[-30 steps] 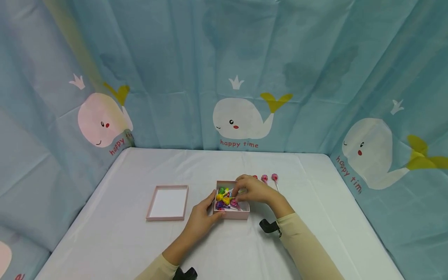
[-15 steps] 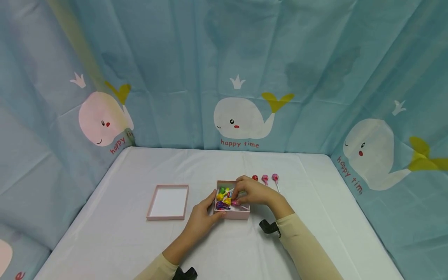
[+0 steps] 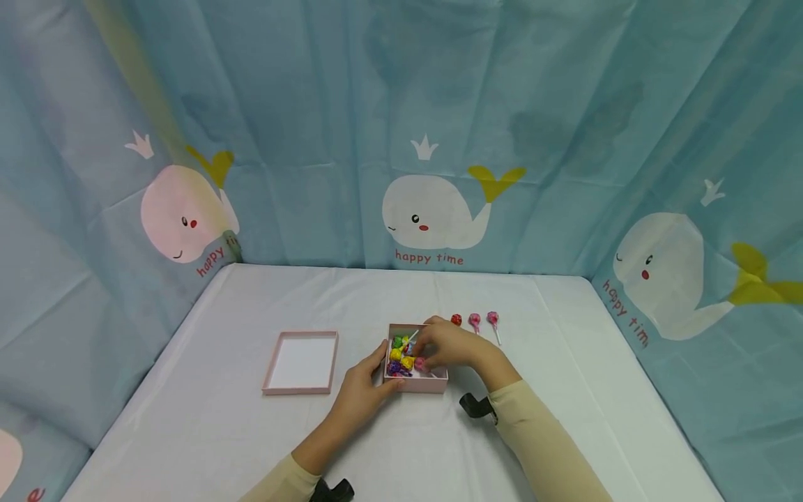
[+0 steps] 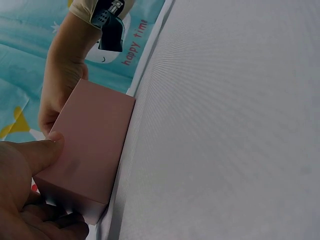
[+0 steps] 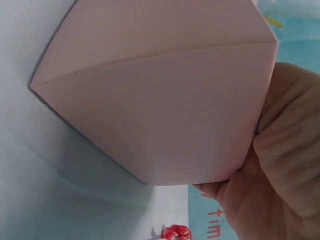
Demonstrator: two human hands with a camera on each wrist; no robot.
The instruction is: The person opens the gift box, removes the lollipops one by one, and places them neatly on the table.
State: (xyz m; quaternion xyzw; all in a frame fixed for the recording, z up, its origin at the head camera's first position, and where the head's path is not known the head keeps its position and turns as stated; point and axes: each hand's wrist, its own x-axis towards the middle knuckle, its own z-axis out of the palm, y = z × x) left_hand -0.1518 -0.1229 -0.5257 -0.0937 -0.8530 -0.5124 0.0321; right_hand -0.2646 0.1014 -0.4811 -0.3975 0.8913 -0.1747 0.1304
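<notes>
A pink box (image 3: 415,385) stands on the white table, holding several wrapped lollipops, among them yellow (image 3: 407,362), green (image 3: 397,341), purple (image 3: 395,367) and pink (image 3: 421,363) ones. My left hand (image 3: 360,390) grips the box by its left side, thumb on the front wall; the left wrist view shows the thumb on the pink wall and fingers curled at the corner. My right hand (image 3: 448,343) reaches over the right wall, fingers bent down among the lollipops beside a white stick (image 3: 413,336). Its fingertips are hidden, so I cannot tell whether they pinch a lollipop.
The pink-rimmed box lid (image 3: 301,362) lies with its white inside up, left of the box. Behind the right hand, a red lollipop (image 3: 456,319) and two pink lollipops (image 3: 493,318) lie on the table. A blue whale-print curtain (image 3: 301,174) surrounds the table.
My right hand has shifted slightly left inside the box. The pink and yellow lollipops near its fingers have moved a little. My left hand and the lid have stayed put.
</notes>
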